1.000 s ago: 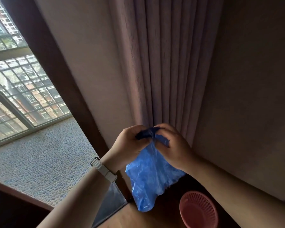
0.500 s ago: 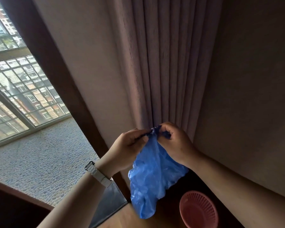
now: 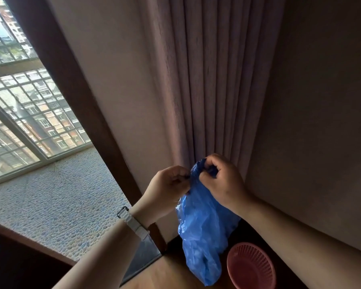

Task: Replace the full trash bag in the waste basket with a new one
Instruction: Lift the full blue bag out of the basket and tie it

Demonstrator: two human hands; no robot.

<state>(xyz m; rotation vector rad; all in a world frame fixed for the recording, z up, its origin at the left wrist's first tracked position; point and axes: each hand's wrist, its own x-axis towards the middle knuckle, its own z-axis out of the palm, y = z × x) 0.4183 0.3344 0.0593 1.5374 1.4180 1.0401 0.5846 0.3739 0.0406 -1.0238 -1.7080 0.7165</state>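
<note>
Both hands, left hand [image 3: 168,187] and right hand [image 3: 222,180], pinch the crumpled blue plastic trash bag [image 3: 202,228] at its top; it hangs longer than before, opening, above the empty pink mesh waste basket [image 3: 251,268].

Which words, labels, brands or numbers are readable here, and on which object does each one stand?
None can be read.
blue trash bag: no print visible.
pink waste basket: no label visible.
watch strap: plain, no marking shows.
buildings outside the window: no signs legible.
</note>
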